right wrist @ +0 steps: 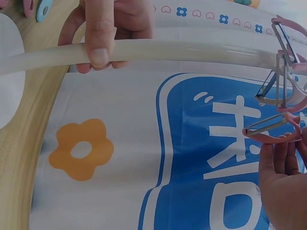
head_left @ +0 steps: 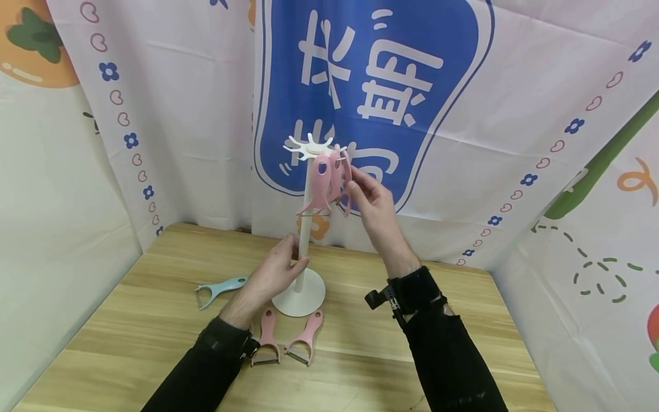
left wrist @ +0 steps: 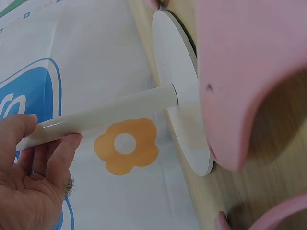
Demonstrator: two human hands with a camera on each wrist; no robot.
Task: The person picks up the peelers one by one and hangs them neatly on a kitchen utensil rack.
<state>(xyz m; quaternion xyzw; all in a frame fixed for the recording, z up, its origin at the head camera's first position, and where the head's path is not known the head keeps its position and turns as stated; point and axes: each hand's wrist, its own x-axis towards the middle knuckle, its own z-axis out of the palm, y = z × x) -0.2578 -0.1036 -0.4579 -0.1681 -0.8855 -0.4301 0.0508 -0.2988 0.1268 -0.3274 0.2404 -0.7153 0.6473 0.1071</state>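
A white stand (head_left: pixel 305 237) with a ring of hooks (head_left: pixel 310 147) at its top rises from a round base (head_left: pixel 313 303). My left hand (head_left: pixel 273 269) grips the pole partway up, thumb on one side and fingers on the other. Up at the hooks, my right hand (head_left: pixel 378 214) pinches a pink peeler (right wrist: pixel 283 139) by its side, near the rack's right edge. Other pink peelers (head_left: pixel 321 183) hang beside it, blades downward. Whether the pinched peeler's hole is round a hook cannot be told, since the peelers overlap.
Pink peelers (head_left: pixel 310 332) lie on the wooden table (head_left: pixel 391 343) in front of the base, one partly hidden by my left forearm. A light blue peeler (head_left: pixel 223 286) lies left of the stand. A printed curtain (head_left: pixel 206 143) hangs close behind.
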